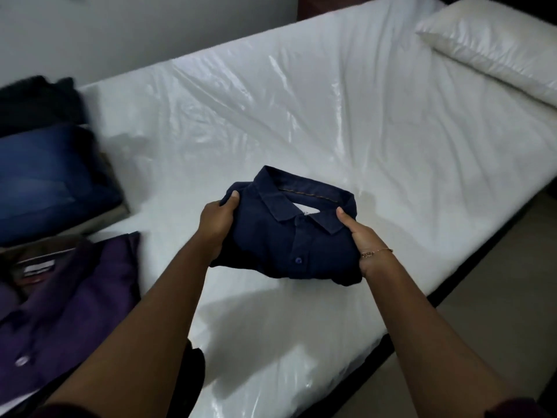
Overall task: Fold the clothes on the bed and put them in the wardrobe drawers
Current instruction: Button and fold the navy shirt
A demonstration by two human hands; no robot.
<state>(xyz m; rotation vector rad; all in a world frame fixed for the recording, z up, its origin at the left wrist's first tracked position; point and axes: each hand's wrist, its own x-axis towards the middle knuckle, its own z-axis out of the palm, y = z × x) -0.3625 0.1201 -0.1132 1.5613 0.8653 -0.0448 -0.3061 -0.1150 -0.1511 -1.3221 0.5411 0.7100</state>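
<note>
I have the folded navy-blue collared cotton shirt (289, 233) gripped at both side edges, left hand (215, 224) and right hand (366, 242) curled round it, thumbs on top, above the plastic-covered white mattress (301, 110). Bare mattress lies beyond. A purple buttoned shirt (69, 303) and folded blue jeans (51, 176) crowd my left; the mattress edge runs near my right arm.

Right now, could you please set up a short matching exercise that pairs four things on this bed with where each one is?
Things:
1. navy shirt
2. purple shirt
3. pillow
4. folded jeans

Places:
A. far right corner of the bed
B. held between left hand and right hand
C. left edge, behind the purple shirt
D. near left, collar showing

Pairs: 1-B, 2-D, 3-A, 4-C
</note>
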